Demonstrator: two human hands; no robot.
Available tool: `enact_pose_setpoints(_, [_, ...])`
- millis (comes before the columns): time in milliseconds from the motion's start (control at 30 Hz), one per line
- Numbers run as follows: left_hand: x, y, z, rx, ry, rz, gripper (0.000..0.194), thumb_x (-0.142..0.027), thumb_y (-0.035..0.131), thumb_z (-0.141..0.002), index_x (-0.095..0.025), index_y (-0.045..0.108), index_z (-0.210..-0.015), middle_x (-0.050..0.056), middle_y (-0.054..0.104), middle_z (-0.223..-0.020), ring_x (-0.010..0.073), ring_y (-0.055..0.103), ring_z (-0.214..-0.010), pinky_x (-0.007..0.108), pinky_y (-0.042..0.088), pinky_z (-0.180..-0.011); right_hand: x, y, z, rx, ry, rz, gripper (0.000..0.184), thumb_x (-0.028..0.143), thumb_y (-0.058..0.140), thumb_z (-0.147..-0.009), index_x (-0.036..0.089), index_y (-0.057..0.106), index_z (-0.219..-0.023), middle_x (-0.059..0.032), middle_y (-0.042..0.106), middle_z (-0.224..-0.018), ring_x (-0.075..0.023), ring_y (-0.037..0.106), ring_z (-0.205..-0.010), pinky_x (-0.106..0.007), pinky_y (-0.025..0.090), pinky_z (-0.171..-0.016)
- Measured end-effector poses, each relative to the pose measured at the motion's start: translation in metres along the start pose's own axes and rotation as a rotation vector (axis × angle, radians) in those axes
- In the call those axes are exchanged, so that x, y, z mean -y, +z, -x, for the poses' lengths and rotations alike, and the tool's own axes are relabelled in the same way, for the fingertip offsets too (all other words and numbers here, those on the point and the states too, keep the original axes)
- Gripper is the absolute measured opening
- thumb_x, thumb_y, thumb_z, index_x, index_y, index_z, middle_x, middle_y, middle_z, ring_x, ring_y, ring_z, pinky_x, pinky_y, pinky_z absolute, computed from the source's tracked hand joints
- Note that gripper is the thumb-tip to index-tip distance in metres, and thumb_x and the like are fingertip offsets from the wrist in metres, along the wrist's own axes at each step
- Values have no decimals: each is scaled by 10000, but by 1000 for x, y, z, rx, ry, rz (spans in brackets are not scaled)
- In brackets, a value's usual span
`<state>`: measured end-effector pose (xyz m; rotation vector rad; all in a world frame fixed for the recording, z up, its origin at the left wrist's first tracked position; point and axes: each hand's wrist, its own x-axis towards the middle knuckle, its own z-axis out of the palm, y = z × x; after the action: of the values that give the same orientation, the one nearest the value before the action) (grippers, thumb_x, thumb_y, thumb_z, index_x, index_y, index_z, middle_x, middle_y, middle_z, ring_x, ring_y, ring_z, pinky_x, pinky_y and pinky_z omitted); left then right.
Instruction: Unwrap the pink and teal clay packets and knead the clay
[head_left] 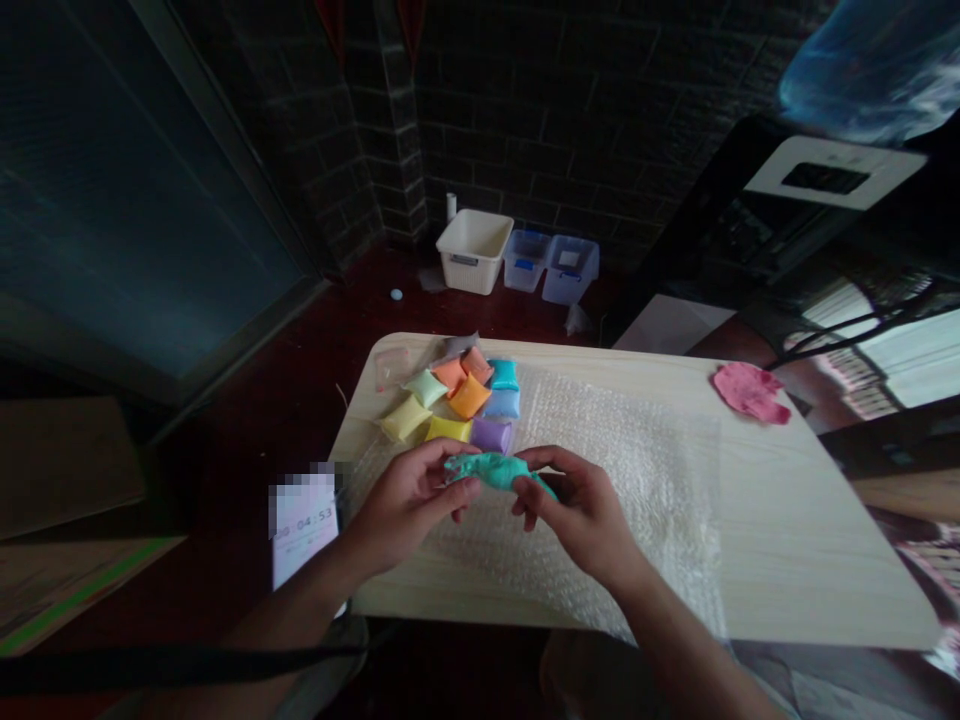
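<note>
Both hands hold a long, lumpy teal-green piece (496, 470) above the table; it looks like soft modelling clay, perhaps with clear wrapping at its left end. My left hand (412, 490) pinches the left end between thumb and fingers. The right end is gripped by my right hand (574, 500), with a bit of teal showing past the thumb. Just beyond them lie several small coloured packets, among them a purple one (492, 435), a yellow one (448, 429), an orange one (469, 396) and a light blue one (502, 403).
Bubble wrap (637, 470) covers the middle of the wooden table (795, 540). A crumpled pink piece (750, 391) lies at the far right. By the left edge is a phone (304, 545) showing a timer. Beyond the table, a white bin (474, 255) and clear boxes (571, 270) stand on the floor.
</note>
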<state>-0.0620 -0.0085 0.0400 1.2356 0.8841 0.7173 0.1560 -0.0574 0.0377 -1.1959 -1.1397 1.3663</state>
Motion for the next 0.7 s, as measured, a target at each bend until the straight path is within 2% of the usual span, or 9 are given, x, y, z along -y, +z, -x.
enact_pose_setpoints(67, [0, 0, -2, -41, 27, -41, 274, -327, 756, -871, -145, 685, -1063, -5, 689, -747, 116, 636, -640, 226, 507, -622, 1, -2, -2, 9, 21, -46, 315, 371, 785, -879, 150, 704, -1088, -41, 713, -782, -142, 680, -613, -246, 576, -515])
enact_pose_setpoints(167, [-1, 0, -3, -97, 23, -88, 200, -320, 777, -843, -138, 699, -868, -17, 670, -643, 107, 622, -577, 209, 491, -579, 1, -3, -2, 67, 43, -84, 356, 367, 782, -883, 144, 714, -1152, -43, 719, -774, -147, 694, -622, -246, 578, -521])
enact_pose_setpoints(300, [0, 2, 1, -142, -49, -106, 317, -365, 825, -785, -148, 626, -669, -35, 620, -545, 87, 573, -463, 179, 440, -463, -2, -3, 0, 124, 42, -86, 335, 347, 808, -862, 136, 741, -1113, -52, 729, -772, -137, 673, -624, -233, 566, -522])
enact_pose_setpoints(500, [-1, 5, 4, -156, -160, -50, 426, -405, 896, -683, -167, 550, -613, -57, 574, -484, 84, 520, -372, 164, 390, -346, -6, -1, 1, 214, 134, -14, 286, 327, 839, -829, 129, 777, -1025, -41, 729, -722, -101, 614, -560, -218, 531, -529])
enact_pose_setpoints(600, [-5, 3, 3, -119, -181, -27, 385, -424, 884, -694, -153, 614, -650, -37, 611, -527, 91, 533, -390, 177, 408, -350, -3, -1, 0, 244, 151, -22, 271, 348, 840, -826, 129, 795, -980, -43, 727, -707, -105, 613, -559, -222, 532, -529])
enact_pose_setpoints(700, [-8, -5, 1, -41, -166, -44, 334, -441, 819, -771, -140, 690, -705, -26, 618, -543, 96, 546, -430, 189, 432, -403, 1, -7, -2, 251, 157, -21, 280, 378, 827, -841, 130, 817, -970, -48, 726, -698, -113, 617, -569, -227, 539, -533])
